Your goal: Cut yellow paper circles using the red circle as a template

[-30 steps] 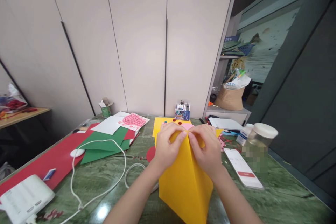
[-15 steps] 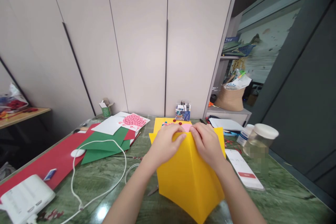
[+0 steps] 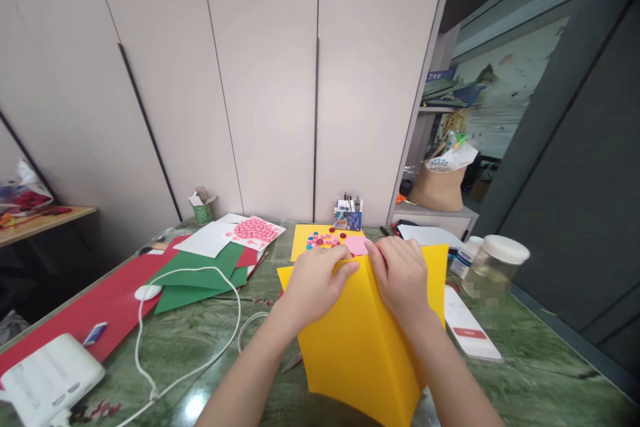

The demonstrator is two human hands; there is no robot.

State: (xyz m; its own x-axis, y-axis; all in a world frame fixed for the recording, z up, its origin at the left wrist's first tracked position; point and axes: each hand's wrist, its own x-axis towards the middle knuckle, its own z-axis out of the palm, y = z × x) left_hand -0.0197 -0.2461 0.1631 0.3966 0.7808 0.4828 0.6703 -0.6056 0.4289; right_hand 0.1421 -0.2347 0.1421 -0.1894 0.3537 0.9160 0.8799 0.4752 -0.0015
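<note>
A large yellow paper sheet [image 3: 357, 347] stands folded like a tent on the green marble table [image 3: 210, 340], its ridge running toward me. My left hand [image 3: 315, 283] presses on the left side of the fold near its far end, fingers together. On the right side of the same ridge rests my right hand [image 3: 400, 280], fingers pinching the paper. Just beyond my hands lies another yellow sheet [image 3: 305, 240] with small coloured beads and a pink paper circle [image 3: 356, 244] on it.
Green [image 3: 200, 277], red [image 3: 95, 307] and white [image 3: 207, 239] paper sheets lie at left, with a white cable [image 3: 165, 327] and white box [image 3: 47, 377]. A phone [image 3: 467, 327], a lidded jar [image 3: 493, 267], a pen holder [image 3: 347, 213] and a basket [image 3: 440, 187] are to the right and behind.
The yellow sheet has spread wider, its flaps opening out to both sides. My hands have slid slightly along the ridge and stay on the fold.
</note>
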